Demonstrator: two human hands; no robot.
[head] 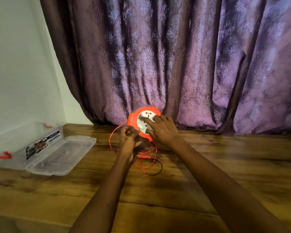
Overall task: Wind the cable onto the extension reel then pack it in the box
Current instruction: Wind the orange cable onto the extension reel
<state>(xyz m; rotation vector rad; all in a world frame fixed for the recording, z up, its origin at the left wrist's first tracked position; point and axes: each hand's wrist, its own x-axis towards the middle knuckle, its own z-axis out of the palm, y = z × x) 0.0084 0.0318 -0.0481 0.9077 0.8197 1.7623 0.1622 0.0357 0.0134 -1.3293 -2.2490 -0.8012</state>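
Observation:
An orange extension reel [134, 117] with a white socket face stands tilted on the wooden table, close to the curtain. My right hand [163, 129] lies over the white face with fingers spread on it. My left hand [128, 137] is at the reel's lower left edge, fingers curled and pinching the orange cable [111, 137]. The cable loops out to the left of the reel and lies in loose coils with its plug [144, 156] on the table in front. A clear plastic box [15, 142] with red latches stands open at the far left.
The box's clear lid [62, 154] lies flat on the table beside the box. A purple patterned curtain [175, 56] hangs right behind the reel. A white wall [15, 64] is at the left. The wooden table [158, 190] stretches toward me.

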